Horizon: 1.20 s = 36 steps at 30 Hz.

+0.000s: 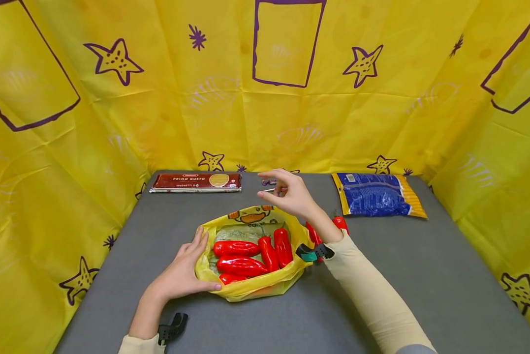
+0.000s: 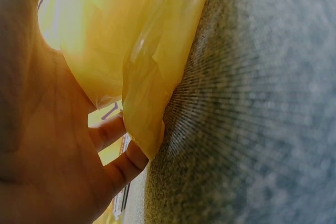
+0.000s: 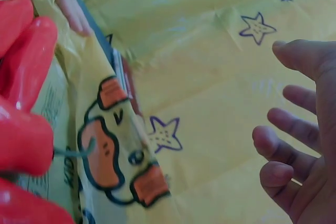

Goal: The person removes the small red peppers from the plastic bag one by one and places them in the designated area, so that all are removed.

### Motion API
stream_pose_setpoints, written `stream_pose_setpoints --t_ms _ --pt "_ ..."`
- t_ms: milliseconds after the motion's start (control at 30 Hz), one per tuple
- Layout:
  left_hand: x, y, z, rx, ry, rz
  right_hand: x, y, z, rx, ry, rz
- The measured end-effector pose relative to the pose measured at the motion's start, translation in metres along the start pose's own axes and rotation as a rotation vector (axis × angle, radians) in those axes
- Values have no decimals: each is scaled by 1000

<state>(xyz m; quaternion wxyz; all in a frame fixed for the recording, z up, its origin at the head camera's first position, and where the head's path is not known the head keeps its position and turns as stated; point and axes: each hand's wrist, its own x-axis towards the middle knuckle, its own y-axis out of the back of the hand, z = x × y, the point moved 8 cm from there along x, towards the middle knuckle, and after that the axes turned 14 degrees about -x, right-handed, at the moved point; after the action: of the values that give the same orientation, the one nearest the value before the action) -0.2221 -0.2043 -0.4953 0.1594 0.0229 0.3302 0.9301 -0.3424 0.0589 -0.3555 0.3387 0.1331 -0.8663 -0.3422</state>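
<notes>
Yellow, cartoon-printed plastic bag (image 1: 260,290) — middle of grey table (image 1: 158,241), containing glossy red elongated peppers (image 1: 241,266). Left hand (image 1: 181,271): spread wide, touching its left side. Right hand (image 1: 291,194) — loosely bent, empty, above its far rim.

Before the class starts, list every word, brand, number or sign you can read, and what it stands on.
"PRIMO GUSTO": red-brown packet.
"SPAGHETTI", then apparently "6": same red-brown packet.
"KID", perhaps incomplete: yellow bag.
Too small or blurred to read: the red-brown packet's brand logo, the blue packet's print, the print deep inside the bag.
</notes>
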Motion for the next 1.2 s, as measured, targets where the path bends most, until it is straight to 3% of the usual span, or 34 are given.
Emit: stream_pose_setpoints --t_ms 200,633,900,1200 --pt "0 0 -2 -5 18 -4 13 -28 -19 -7 54 -120" --pt "-1 -1 -1 -1 1 -5 19 -107 -31 87 124 -549" --pt "0 -1 -1 2 -5 -2 12 -142 -30 104 147 -704" --pt "-2 1 0 5 -11 8 2 -160 -24 102 90 -776"
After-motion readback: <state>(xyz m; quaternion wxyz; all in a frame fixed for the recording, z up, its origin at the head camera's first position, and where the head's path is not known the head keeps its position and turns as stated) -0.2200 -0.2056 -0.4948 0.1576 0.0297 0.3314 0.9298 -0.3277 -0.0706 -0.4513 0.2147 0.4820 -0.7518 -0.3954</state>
